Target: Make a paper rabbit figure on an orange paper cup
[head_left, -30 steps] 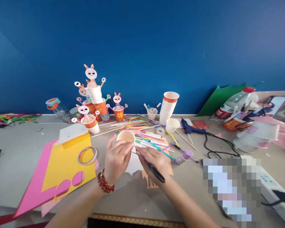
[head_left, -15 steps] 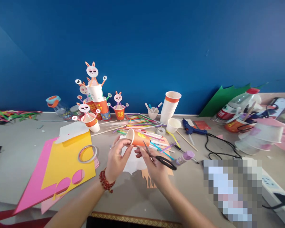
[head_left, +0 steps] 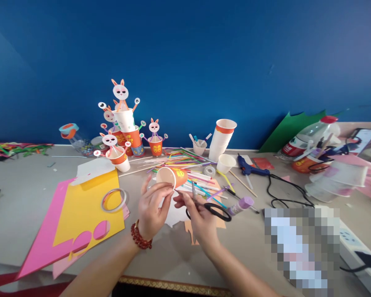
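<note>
An orange paper cup (head_left: 179,177) with yellow lettering lies tilted on its side in the air, its white mouth turned left toward me. My left hand (head_left: 154,206) is closed at the cup's rim, thumb and fingers pinched on its lower edge. My right hand (head_left: 200,212) is closed round black-handled scissors (head_left: 218,211), whose blades point up beside the cup. The right fingertips come close to the left thumb at the rim; whether they touch the cup is hard to make out. White paper (head_left: 176,214) and an orange cut sheet (head_left: 190,227) lie beneath.
Rabbit-faced cups (head_left: 120,119) stand stacked at the back left. Pink and yellow sheets (head_left: 89,202) with a tape roll (head_left: 102,200) lie left. Sticks and pens (head_left: 179,159) spread behind the hands. A glue stick (head_left: 241,205), a glue gun (head_left: 252,168) and its cable are right.
The cup has shifted left and its mouth has turned more toward me. My left fingers have moved from inside the cup to its rim. The scissors' blades point more upright.
</note>
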A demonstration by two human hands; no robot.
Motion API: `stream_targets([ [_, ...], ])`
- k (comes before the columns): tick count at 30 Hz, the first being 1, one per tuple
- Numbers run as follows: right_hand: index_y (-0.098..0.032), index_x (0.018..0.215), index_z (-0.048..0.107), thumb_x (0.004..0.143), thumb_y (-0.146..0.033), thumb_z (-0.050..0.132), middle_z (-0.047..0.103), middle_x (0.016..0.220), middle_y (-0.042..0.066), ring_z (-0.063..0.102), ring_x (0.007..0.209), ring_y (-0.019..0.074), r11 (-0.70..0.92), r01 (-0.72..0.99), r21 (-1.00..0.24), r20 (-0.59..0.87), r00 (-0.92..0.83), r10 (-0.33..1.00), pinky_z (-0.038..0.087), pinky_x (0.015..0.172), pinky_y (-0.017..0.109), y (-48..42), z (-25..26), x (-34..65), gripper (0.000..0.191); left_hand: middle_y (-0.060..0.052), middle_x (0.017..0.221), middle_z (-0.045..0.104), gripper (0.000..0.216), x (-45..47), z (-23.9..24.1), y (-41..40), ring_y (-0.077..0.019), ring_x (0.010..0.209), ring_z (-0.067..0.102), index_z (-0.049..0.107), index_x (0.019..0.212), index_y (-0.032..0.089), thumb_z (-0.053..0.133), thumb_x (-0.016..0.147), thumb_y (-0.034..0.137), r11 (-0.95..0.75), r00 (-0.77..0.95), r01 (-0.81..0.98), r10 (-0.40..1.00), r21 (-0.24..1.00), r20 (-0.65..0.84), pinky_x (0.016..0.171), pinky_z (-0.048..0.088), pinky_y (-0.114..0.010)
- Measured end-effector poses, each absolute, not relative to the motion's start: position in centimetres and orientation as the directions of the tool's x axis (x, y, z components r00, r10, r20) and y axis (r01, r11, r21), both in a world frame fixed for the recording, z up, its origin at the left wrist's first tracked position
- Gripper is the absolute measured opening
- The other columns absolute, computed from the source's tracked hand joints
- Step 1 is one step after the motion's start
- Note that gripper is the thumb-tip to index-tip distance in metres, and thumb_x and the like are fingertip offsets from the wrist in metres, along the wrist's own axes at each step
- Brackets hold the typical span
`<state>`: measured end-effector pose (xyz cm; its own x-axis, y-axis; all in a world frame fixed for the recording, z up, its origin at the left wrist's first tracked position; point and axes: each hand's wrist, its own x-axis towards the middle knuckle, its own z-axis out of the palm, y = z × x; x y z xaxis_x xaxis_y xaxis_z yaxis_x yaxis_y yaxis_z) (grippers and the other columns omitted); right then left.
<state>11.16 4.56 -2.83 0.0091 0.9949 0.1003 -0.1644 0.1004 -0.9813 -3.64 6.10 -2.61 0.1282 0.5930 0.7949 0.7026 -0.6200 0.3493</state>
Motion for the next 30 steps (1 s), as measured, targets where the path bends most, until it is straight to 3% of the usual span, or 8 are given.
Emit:
stream_targets([
  [5, -0.018, 0.082, 0.075, 0.082, -0.046, 0.068, 0.074, 0.076, 0.004, 0.066, 0.063, 0.0148, -0.192, -0.560, -0.806, -0.238, 0.010, 0.971, 0.053, 0.062, 0.026, 4.4, -2.3, 9.8, 0.028, -0.001, 0.096, 0.075, 0.016, -3.4, -2.7, 6.5, -0.0189, 0.098, 0.070, 0.062, 0.094, 0.023, 0.059, 0.087, 0.009, -0.645, 0.103, 0.672, 0.568, 0.364, 0.817, 0.110, 0.037, -0.055],
  [9, -0.017, 0.067, 0.073, 0.077, -0.043, 0.074, 0.068, 0.065, 0.002, 0.059, 0.056, 0.0108, -0.252, -0.673, -0.695, -0.295, -0.053, 0.954, 0.048, 0.050, 0.020, 4.3, -1.7, 9.4, 0.029, -0.001, 0.095, 0.075, 0.012, -3.5, -3.2, 6.6, -0.0190, 0.097, 0.070, 0.062, 0.093, 0.023, 0.061, 0.087, 0.012, -0.647, 0.050, 0.641, 0.571, 0.412, 0.819, 0.108, 0.040, -0.054],
  [14, -0.018, 0.074, 0.074, 0.073, -0.040, 0.080, 0.070, 0.069, 0.001, 0.058, 0.054, 0.0090, -0.346, -0.780, -0.522, -0.392, -0.140, 0.909, 0.053, 0.056, 0.021, 4.1, -1.4, 9.1, 0.023, -0.002, 0.098, 0.075, 0.019, -4.0, -3.6, 6.8, -0.0202, 0.101, 0.068, 0.063, 0.097, 0.024, 0.061, 0.086, 0.008, -0.703, 0.091, 0.601, 0.532, 0.380, 0.842, 0.103, 0.044, -0.052],
  [17, -0.019, 0.076, 0.073, 0.076, -0.044, 0.076, 0.071, 0.070, 0.002, 0.059, 0.055, 0.0106, -0.337, -0.752, -0.566, -0.381, -0.123, 0.916, 0.053, 0.054, 0.023, 4.0, -1.6, 9.0, 0.025, -0.002, 0.098, 0.075, 0.019, -4.0, -3.7, 6.9, -0.0202, 0.101, 0.068, 0.064, 0.097, 0.025, 0.061, 0.087, 0.009, -0.711, 0.078, 0.575, 0.540, 0.405, 0.838, 0.101, 0.045, -0.050],
  [21, -0.017, 0.080, 0.074, 0.088, -0.047, 0.062, 0.070, 0.068, 0.004, 0.063, 0.060, 0.0146, -0.131, -0.473, -0.871, -0.160, 0.021, 0.987, 0.053, 0.058, 0.026, 4.1, -2.2, 9.6, 0.033, -0.001, 0.095, 0.074, 0.014, -3.7, -3.6, 6.5, -0.0182, 0.094, 0.069, 0.063, 0.093, 0.023, 0.063, 0.086, 0.011, -0.663, -0.008, 0.518, 0.628, 0.541, 0.778, 0.104, 0.044, -0.050],
  [24, -0.020, 0.090, 0.073, 0.095, -0.036, 0.055, 0.073, 0.076, 0.004, 0.067, 0.067, 0.0163, 0.258, -0.008, -0.966, 0.258, 0.025, 0.966, 0.054, 0.067, 0.028, 4.6, -2.8, 11.0, 0.025, -0.001, 0.093, 0.074, 0.003, -3.6, -3.2, 6.1, -0.0174, 0.091, 0.070, 0.063, 0.089, 0.021, 0.063, 0.087, 0.019, -0.547, -0.061, 0.476, 0.760, 0.688, 0.647, 0.106, 0.042, -0.047],
  [27, -0.020, 0.107, 0.070, 0.095, -0.022, 0.053, 0.075, 0.080, 0.006, 0.069, 0.071, 0.0184, 0.678, 0.378, -0.631, 0.658, -0.202, 0.725, 0.055, 0.069, 0.030, 5.6, -3.0, 12.9, 0.020, -0.002, 0.089, 0.075, 0.010, -4.0, -2.6, 5.9, -0.0190, 0.089, 0.070, 0.064, 0.087, 0.021, 0.063, 0.088, 0.030, -0.332, -0.069, 0.423, 0.916, 0.843, 0.395, 0.094, 0.050, -0.038],
  [30, -0.018, 0.120, 0.063, 0.095, -0.012, 0.053, 0.075, 0.084, 0.009, 0.069, 0.077, 0.0206, 0.825, 0.516, -0.232, 0.748, -0.448, 0.490, 0.055, 0.070, 0.032, 6.6, -2.7, 14.3, 0.028, -0.002, 0.083, 0.074, 0.017, -4.3, -2.4, 5.9, -0.0189, 0.081, 0.070, 0.061, 0.084, 0.020, 0.063, 0.086, 0.037, -0.148, -0.019, 0.278, 0.987, 0.949, 0.160, 0.076, 0.053, -0.030],
])
